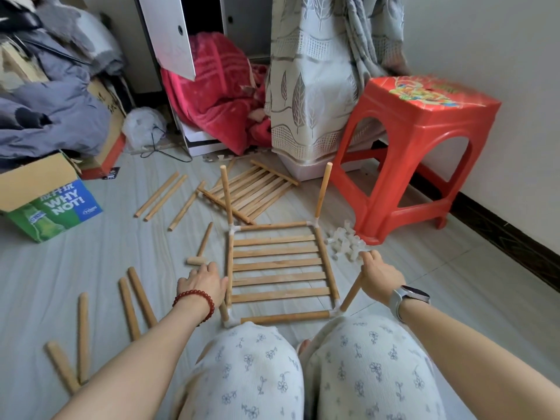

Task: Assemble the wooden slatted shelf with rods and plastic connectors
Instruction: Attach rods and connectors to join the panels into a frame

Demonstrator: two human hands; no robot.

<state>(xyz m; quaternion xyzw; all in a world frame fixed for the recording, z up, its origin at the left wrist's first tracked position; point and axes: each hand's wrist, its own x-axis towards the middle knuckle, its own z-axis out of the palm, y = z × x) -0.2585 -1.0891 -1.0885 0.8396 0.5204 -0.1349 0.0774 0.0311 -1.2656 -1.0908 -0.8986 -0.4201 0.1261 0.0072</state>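
Slatted shelf panel [277,265] flat on the floor [424,298] at lower centre of the frame, just beyond the knees; framed by four rods joined at white corner connectors [235,230]. Two posts upright from the far corners, left post [226,195] and right post [322,189]; two more at the near corners, leaning outward.

Left hand [203,283] at the panel's left edge, fingers curled round the near-left post [225,301] or the side rod beside it; which of the two, cannot tell. Right hand [378,275] to the right of the panel, gripping the top of the near-right post [351,294], which slants up out of its corner connector. Hands well apart, one on each side.

Second slatted panel [251,192] lying just behind the first, at centre frame. Loose rods [160,197] scattered left and lower left. Heap of spare connectors [345,242] between the panel and the red stool [418,153] at right.

Likely light and stiff throughout: thin dry wood, smooth enough to slip in a loose grip. Joints only push-fit, so probably prone to wobble or pull apart if lifted by one post. Best held low on the posts near the connectors, or by the side rods, both sides together.
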